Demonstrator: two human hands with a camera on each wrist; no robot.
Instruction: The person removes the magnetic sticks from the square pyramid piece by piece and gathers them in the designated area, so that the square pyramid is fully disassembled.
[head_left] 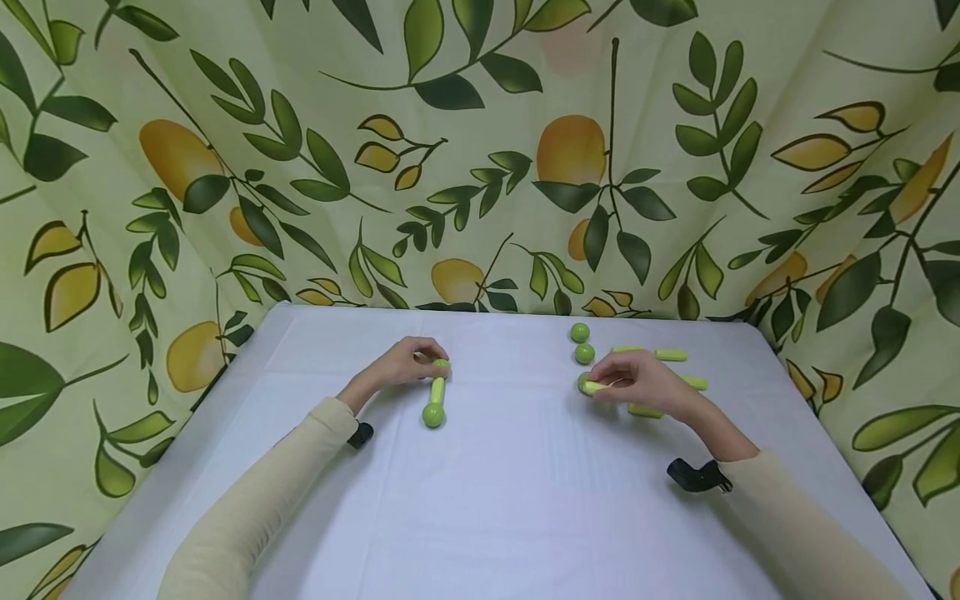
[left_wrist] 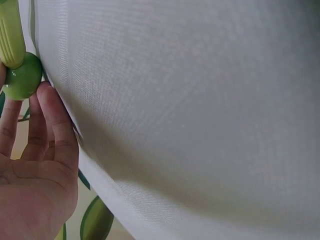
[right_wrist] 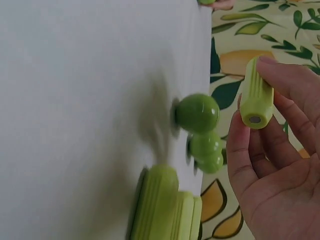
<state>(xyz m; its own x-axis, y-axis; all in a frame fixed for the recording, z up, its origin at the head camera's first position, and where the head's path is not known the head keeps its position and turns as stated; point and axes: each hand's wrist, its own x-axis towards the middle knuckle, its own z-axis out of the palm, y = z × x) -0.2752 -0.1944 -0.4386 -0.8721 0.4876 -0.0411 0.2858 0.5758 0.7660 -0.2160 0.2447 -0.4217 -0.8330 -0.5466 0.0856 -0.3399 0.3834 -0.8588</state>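
On the left of the table, my left hand (head_left: 411, 361) holds a green ball (left_wrist: 25, 77) between thumb and fingers. A ribbed light-green rod (head_left: 437, 391) joins that ball to a second green ball (head_left: 433, 415) nearer the front. Over on the right, my right hand (head_left: 641, 383) pinches another ribbed light-green rod (right_wrist: 257, 95) between thumb and fingers, raised off the table. A round grey spot shows on this rod's end in the right wrist view. Just past the fingers sits a loose green ball (right_wrist: 197, 113), partly hidden in the head view.
Two more green balls (head_left: 580, 332) stand at the back right. Several light-green rods (head_left: 671, 355) lie around and behind my right hand. A white cloth covers the table (head_left: 480, 517), and a leaf-patterned curtain (head_left: 480, 167) hangs behind it.
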